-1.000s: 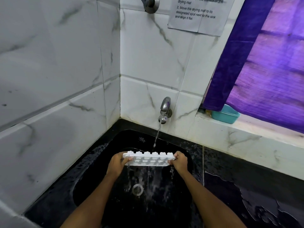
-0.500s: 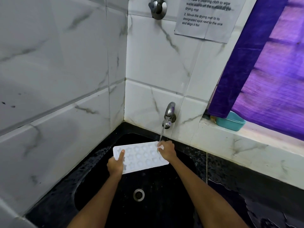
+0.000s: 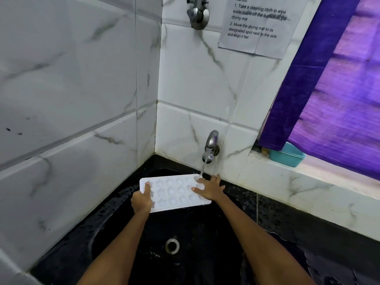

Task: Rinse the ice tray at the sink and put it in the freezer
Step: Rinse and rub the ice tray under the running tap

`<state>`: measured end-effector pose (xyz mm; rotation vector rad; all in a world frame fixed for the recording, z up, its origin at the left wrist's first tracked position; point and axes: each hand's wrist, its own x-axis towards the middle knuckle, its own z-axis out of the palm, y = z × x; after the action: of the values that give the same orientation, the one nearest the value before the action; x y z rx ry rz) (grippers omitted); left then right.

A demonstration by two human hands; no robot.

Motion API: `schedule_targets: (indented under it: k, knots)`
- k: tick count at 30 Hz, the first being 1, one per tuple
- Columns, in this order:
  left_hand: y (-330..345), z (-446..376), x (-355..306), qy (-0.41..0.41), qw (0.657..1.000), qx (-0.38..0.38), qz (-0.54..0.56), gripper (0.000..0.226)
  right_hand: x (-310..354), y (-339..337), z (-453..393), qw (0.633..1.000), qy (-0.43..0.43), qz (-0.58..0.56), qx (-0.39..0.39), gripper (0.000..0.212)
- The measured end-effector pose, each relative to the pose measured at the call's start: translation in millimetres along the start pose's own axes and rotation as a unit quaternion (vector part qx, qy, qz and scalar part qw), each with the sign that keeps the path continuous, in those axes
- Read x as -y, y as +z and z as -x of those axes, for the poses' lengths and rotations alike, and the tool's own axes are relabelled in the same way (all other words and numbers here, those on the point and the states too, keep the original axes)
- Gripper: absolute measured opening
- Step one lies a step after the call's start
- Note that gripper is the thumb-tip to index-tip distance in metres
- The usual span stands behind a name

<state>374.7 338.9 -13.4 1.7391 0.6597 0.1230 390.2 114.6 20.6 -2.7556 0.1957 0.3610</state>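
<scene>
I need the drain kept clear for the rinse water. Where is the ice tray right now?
In the head view the ice tray is held over the back of the black sink, under the tap, between the left hand and right hand.

Paper notice (image 3: 259, 27) top cut off.

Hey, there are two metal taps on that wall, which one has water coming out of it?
The lower tap, just above the sink; its stream lands on the ice tray's far right corner. The upper tap, beside the paper notice, shows no water.

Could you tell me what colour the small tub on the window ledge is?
The tub is teal, seen in the head view.
</scene>
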Motion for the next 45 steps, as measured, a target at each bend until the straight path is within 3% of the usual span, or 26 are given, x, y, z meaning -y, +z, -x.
schedule_targets:
  k: [3,7,11,15,18,21,26,31,34,36,38,42,45]
  knots:
    - [4,4,1,0.008,1.000,0.012,-0.001,0.058,-3,1,-1,0.998,0.003,0.056,-0.009,0.066]
    - [6,7,2,-0.017,1.000,0.005,0.013,0.058,-6,2,2,1.000,-0.011,0.004,-0.003,0.071]
    - [8,8,6,-0.026,1.000,0.008,0.010,0.057,-6,3,3,0.996,-0.007,0.081,-0.037,0.075]
    - [7,9,8,-0.032,0.999,0.011,0.015,0.054,-3,4,3,0.999,-0.012,0.034,-0.008,0.078]
    - [5,4,7,-0.013,1.000,0.017,-0.004,0.052,-9,4,3,0.989,-0.025,0.135,-0.056,0.073]
    - [9,5,3,-0.016,1.000,0.005,0.010,0.050,-5,8,4,0.990,-0.015,0.119,-0.076,0.069]
    - [8,2,-1,-0.041,0.998,-0.028,0.029,0.059,-12,13,11,0.975,-0.116,0.159,-0.107,0.068]
    - [13,8,-3,-0.029,0.999,-0.018,0.030,0.059,0,22,15,0.988,-0.048,0.092,-0.116,0.079]
    - [11,7,-3,-0.034,0.998,-0.027,0.036,0.059,-6,11,15,0.993,-0.057,0.042,-0.090,0.064]
    - [10,7,-3,-0.029,0.999,-0.027,0.032,0.059,-12,7,13,0.987,-0.065,0.108,-0.104,0.056]
    - [12,8,-2,-0.030,0.999,-0.020,0.034,0.058,-10,8,12,0.981,-0.059,0.140,-0.118,0.057]
    - [13,11,-2,-0.049,0.997,-0.019,0.049,0.058,-8,4,13,0.992,-0.060,0.067,-0.087,0.059]
    - [11,11,-3,-0.041,0.998,-0.015,0.044,0.057,-14,0,12,0.980,-0.060,0.155,-0.112,0.050]
